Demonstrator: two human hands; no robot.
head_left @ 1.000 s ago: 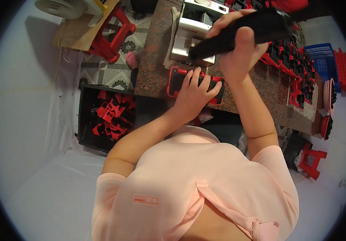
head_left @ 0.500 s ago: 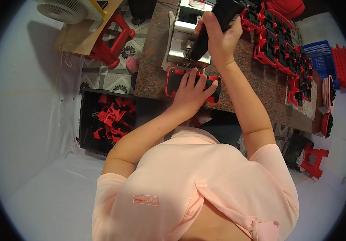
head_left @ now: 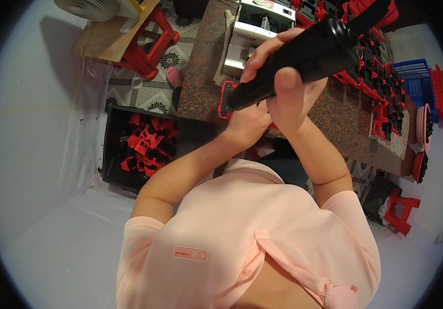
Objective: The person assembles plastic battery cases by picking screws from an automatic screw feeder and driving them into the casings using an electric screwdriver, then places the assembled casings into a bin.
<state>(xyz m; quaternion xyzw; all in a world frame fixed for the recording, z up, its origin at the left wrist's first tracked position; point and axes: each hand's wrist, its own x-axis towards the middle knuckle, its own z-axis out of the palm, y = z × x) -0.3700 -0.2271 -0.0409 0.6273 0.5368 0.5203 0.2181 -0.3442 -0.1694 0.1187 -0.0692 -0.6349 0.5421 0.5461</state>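
Tool held in your right hand; left hand at red-black part, grip hidden, can't tell. Square tool to part's nine-o'clock end.

Plain off-white wall on the left, kinda wrinkly, with a soft grey shadow near the whitish round caged fan; floor's grey-and-white patterned tile with dark flower motifs; pale flat wooden board over a red plastic stool up top; speckled reddish-brown stone-look table mid-room; second red plastic stool off to the right.
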